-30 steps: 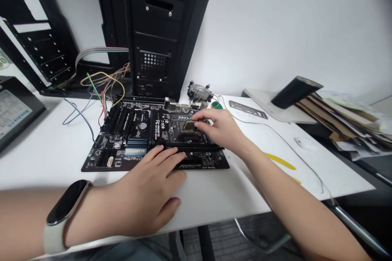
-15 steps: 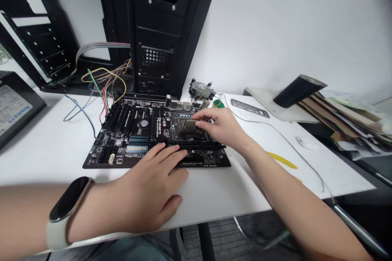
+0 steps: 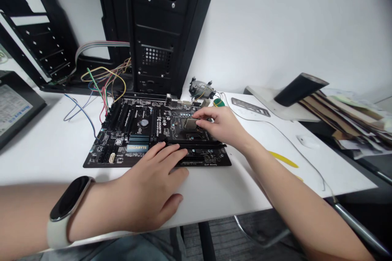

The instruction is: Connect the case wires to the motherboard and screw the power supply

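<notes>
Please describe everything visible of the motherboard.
The black motherboard lies flat on the white table, near the computer case. It carries dark slots, a round battery, a bluish heatsink marked GIGABYTE and a metal-topped processor. Wires overlap its left edge. The left hand has fingertips on its near part; the right hand is at the processor.

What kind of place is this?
Probably an office desk used as a PC workbench: a motherboard lies on the white table, a computer case stands behind it, and stacked papers sit at right.
</notes>
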{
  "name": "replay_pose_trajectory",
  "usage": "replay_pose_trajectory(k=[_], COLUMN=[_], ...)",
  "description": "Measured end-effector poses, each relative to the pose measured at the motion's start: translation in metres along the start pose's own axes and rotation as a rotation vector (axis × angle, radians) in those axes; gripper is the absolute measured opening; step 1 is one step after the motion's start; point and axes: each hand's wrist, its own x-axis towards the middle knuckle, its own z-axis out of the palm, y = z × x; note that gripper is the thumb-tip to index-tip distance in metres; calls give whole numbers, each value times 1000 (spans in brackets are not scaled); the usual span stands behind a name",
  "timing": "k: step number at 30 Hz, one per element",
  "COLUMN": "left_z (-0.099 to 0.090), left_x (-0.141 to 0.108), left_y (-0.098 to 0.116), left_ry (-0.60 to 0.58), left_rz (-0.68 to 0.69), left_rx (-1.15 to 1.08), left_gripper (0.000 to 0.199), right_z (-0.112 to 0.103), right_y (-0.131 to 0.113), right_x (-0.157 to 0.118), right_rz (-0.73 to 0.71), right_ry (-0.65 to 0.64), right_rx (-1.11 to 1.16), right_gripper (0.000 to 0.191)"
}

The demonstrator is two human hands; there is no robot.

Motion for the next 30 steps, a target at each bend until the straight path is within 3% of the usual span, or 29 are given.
replay_pose_trajectory(k=[13,25,30], left_z=[1,2,2], left_x=[0,0,1], left_y=[0,0,0], left_ry=[-3,19,7], left_rz=[-3,0,-2], left_rx=[-1,4,7], left_gripper=[34,34,35], right_z=[0,10,13], right_y=[-4,-3,-3], right_x=[2,1,2], right_rz=[31,-124,-91], right_ry=[-66,-46,-92], right_rx=[-33,-262,-305], right_gripper=[15,25,28])
